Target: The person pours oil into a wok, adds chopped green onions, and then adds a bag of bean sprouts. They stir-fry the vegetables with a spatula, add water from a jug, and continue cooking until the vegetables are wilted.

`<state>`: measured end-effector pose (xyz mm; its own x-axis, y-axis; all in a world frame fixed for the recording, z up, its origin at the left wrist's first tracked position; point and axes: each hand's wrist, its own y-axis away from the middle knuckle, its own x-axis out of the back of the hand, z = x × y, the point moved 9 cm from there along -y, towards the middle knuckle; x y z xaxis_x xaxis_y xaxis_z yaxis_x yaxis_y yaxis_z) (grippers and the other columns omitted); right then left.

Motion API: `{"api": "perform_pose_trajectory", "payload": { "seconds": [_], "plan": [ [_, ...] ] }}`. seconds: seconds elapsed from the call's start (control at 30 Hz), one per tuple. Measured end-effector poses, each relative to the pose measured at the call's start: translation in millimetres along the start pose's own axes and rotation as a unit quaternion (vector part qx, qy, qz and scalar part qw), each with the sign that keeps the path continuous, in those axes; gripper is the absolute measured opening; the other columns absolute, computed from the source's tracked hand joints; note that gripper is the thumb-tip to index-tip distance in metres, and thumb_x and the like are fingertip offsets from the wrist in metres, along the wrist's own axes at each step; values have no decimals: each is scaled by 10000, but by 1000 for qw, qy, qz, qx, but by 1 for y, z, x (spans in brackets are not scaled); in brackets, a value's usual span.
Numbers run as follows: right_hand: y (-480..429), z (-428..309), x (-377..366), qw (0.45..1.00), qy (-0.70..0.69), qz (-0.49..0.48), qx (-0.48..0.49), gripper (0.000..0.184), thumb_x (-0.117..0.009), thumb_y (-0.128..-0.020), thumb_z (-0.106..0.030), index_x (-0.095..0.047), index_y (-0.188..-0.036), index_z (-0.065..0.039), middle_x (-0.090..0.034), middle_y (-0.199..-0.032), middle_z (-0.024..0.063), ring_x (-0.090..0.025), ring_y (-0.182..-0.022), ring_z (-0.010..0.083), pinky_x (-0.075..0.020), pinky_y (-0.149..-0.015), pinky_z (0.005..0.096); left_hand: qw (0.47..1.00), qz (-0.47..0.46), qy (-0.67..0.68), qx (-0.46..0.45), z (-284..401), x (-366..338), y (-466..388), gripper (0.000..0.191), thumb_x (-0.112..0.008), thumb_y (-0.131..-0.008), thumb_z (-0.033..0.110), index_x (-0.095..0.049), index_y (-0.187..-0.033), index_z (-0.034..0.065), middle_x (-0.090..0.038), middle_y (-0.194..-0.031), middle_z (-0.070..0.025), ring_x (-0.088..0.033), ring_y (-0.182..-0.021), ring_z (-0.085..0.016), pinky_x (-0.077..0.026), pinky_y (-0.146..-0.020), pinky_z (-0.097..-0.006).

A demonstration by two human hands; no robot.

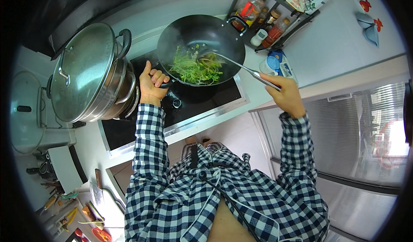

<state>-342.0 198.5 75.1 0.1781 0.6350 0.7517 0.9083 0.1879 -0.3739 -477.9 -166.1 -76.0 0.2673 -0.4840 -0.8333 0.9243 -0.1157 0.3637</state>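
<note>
A dark two-handled wok [206, 32] sits on the black glass cooktop [196, 101], holding green leafy sprouts [196, 67] with small pale pieces among them. My right hand [285, 92] grips the metal handle of a cooking turner [238, 65]; its head is partly hidden in the greens at the wok's middle right. At the wok's near left side, my left hand [154, 84] is closed round the wok's other handle, which the fingers mostly hide. Faint steam hangs over the wok's left part.
A lidded steel steamer pot [93, 77] stands close left of my left hand. Bottles [274, 32] fill a dark rack [287, 5] behind the wok, right. A white tub with a blue lid [271, 64] is near the turner. A cleaver [97, 188] lies at lower left.
</note>
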Motion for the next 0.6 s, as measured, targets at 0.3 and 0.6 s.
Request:
{"api": "perform_pose_trajectory", "payload": {
  "seconds": [0.3,0.6],
  "plan": [
    [56,-48,35,997,58,-25,-52,430,-682,-810,18,-723,-1230,-66,-606,-719,104,-531,-601,181,-410,-579,309,997,-40,57,-15,-4,13,-1,424,-530,-1046,353,-427,-674,178,-267,-473,51,-217,-355,-126,-318,-492,-323],
    [15,-22,-59,996,4,56,-65,425,-682,-828,24,-707,-1244,-60,-692,-857,158,-631,-682,271,-488,-626,359,996,-17,68,-50,-13,24,12,442,-517,-1051,334,-418,-650,176,-266,-458,57,-223,-343,-116,-308,-482,-321]
  ]
}}
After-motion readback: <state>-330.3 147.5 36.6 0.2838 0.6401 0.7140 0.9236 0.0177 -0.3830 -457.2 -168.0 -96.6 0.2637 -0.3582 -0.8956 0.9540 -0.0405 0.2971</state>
